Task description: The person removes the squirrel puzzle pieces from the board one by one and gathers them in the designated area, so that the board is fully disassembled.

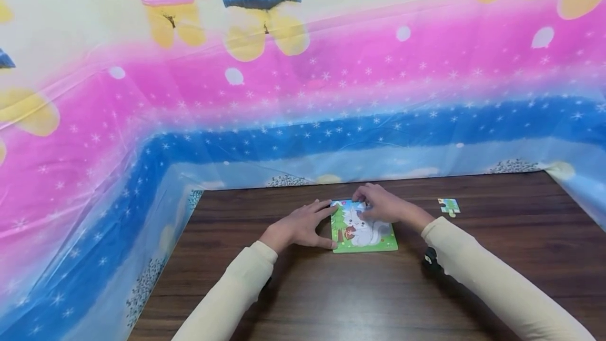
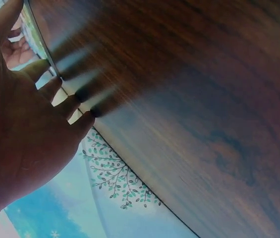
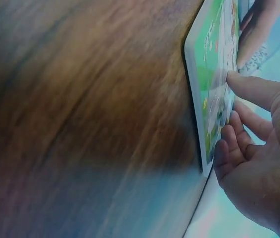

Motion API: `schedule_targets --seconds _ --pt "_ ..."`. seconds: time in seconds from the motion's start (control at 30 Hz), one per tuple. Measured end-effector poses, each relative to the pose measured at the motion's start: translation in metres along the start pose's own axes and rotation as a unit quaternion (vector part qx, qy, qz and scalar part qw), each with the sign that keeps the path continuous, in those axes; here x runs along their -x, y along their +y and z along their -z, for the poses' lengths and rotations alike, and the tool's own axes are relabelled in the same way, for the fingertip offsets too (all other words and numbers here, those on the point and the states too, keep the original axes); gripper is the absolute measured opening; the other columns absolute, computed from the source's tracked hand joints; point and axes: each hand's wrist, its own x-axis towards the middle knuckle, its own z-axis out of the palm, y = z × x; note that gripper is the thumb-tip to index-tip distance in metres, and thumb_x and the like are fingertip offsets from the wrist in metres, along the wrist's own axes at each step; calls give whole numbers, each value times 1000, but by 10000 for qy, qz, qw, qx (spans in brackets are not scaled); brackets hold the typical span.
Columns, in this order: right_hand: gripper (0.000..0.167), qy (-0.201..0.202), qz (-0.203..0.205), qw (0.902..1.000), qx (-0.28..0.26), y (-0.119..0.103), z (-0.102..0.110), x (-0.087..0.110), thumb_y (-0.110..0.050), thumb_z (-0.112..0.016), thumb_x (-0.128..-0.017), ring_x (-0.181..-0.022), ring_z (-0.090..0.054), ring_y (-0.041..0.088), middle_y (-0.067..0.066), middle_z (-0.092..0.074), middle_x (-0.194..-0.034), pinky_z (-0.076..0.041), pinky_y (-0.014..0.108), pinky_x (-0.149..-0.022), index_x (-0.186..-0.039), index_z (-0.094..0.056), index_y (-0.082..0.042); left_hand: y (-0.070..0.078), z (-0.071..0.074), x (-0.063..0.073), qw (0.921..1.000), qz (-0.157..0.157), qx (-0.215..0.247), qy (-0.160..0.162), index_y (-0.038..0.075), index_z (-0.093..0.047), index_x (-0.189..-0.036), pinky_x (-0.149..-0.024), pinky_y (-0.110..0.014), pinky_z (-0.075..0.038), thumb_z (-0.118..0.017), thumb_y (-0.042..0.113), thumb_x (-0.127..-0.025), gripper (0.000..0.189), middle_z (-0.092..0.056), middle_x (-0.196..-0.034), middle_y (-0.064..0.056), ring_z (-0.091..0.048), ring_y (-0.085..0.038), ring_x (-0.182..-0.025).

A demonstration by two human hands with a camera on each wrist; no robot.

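A jigsaw puzzle board [image 1: 365,245] with a green border, a white cartoon animal and a tree lies flat on the dark wooden table. My left hand [image 1: 302,225] rests along its left side, fingers spread, the thumb at the near left corner and fingertips by the upper left edge. Over the upper right part is my right hand [image 1: 385,205], its thumb [image 3: 249,90] touching the picture face and its other fingers loosely bent by the far edge. That hand hides the board's upper right corner. Farther right lies a loose puzzle piece [image 1: 451,206], green and light blue.
The brown wood-grain table [image 1: 350,299] ends at a patterned cloth backdrop [image 1: 303,120] behind and to the left. A dark wrist device [image 1: 430,258] sits at the right sleeve.
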Motion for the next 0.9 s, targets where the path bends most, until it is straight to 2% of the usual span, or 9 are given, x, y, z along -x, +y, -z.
schedule_targets --seconds 0.23,0.47,0.7,0.9 --pt "38 -215 86 9995 -197 6 5 2 -11 -77 -96 -122 -57 30 14 -59 -131 -52 52 -103 -132 -64 -9 3 2 1 10000 -32 16 -24 33 -21 -171 -132 -62 -20 -70 67 -93 98 -13 -180 3 -9 -32 -168" --pt "42 -412 -43 9988 -269 9 10 1 -8 -75 -96 -122 -58 27 11 -58 -133 -53 50 -102 -137 -64 -15 -1 0 0 10000 -50 -33 5 35 -20 -171 -132 -63 -19 -69 68 -93 98 -12 -180 3 -9 -32 -168" --pt "38 -508 -2 9986 -165 9 14 -1 -11 -75 -99 -120 -61 27 11 -60 -131 -54 49 -101 -136 -66 -17 -1 1 0 9999 -61 -108 -46 42 -19 -170 -132 -64 -18 -68 68 -94 93 -10 -181 5 -6 -31 -168" --pt "42 -655 17 9977 -187 10 17 2 -8 -74 -99 -123 -62 29 11 -59 -134 -55 50 -101 -140 -67 -17 2 3 2 9999 -111 -67 -107 40 -22 -169 -131 -66 -17 -68 66 -95 90 -9 -181 3 -6 -33 -168"
